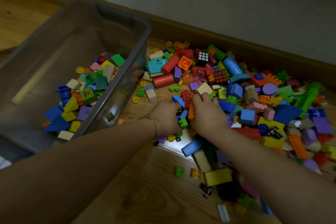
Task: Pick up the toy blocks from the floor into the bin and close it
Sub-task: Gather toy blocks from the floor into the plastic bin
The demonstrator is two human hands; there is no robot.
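A big pile of coloured toy blocks (pixel 236 96) covers the wooden floor at the middle and right. A clear plastic bin (pixel 116 94) stands at the left with no lid on it, and several blocks (pixel 78 100) lie in its bottom. Both hands are cupped together over a small cluster of blocks at the pile's near-left edge. My left hand (pixel 165 116) curls round the cluster from the left, against a blue wedge (pixel 177 100) and a green brick (pixel 182 122). My right hand (pixel 207 112) curls round it from the right, with an orange block (pixel 191 112) and a red studded block (pixel 186 96) between the palms.
A brown skirting board (pixel 218 40) and a pale wall run along the back of the pile. Two puzzle cubes (pixel 203 56) sit among the far blocks. Loose small pieces (pixel 179 171) lie on the bare floor between my forearms. The bin's lid is not in view.
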